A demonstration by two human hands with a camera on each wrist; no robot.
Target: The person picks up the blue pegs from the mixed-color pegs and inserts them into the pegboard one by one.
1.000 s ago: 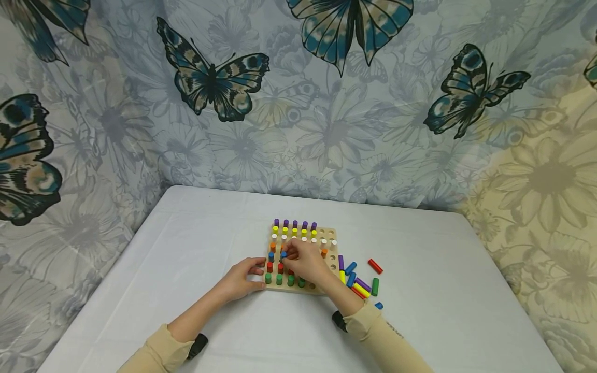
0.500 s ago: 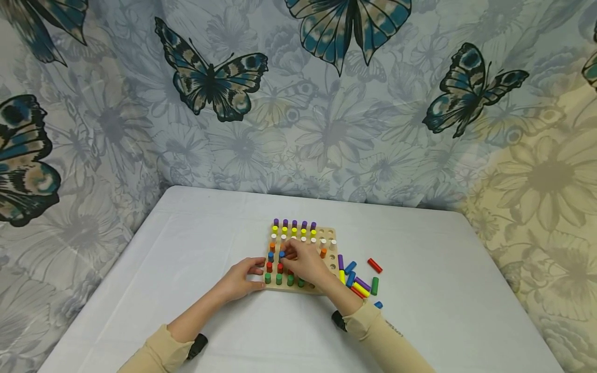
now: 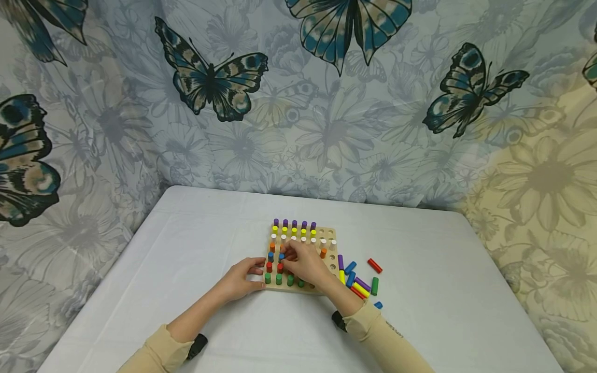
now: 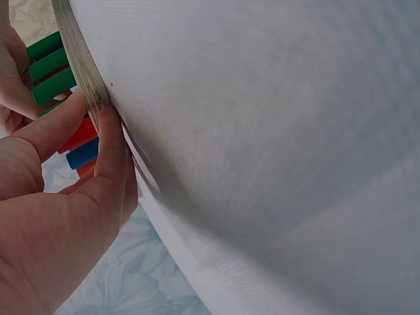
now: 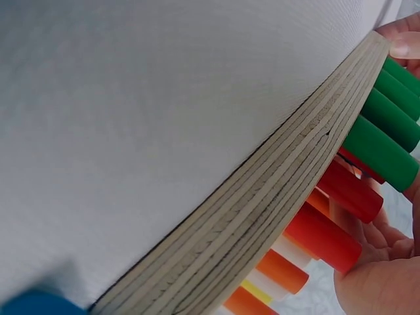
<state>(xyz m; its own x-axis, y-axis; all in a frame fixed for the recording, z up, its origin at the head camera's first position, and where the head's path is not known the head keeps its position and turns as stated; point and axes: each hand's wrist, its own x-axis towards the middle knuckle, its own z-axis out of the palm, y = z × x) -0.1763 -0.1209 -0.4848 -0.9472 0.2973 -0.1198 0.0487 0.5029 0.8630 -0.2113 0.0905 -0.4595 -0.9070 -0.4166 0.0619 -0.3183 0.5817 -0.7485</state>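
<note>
A wooden pegboard (image 3: 294, 290) lies on the table with rows of coloured pegs standing in it. My left hand (image 3: 241, 280) holds the board's near left corner, thumb and fingers at its edges; the left wrist view shows the thumb (image 4: 62, 125) beside the green pegs (image 4: 56, 85). My right hand (image 3: 305, 261) reaches over the board and pinches a blue peg (image 3: 281, 256) in the blue row, beside another blue peg (image 3: 271, 256) at the left end. The hand hides part of the middle rows. Red pegs (image 5: 325, 239) show close to it in the right wrist view.
Right of the board lie loose pegs, among them a red peg (image 3: 375, 266), a green peg (image 3: 375, 286) and a purple peg (image 3: 340, 262). A white cloth covers the table (image 3: 205, 223). Butterfly-patterned fabric (image 3: 298, 129) hangs behind it.
The blue peg under my right fingertips has shifted slightly left and then sunk a little lower. My left hand stays at the board's corner.
</note>
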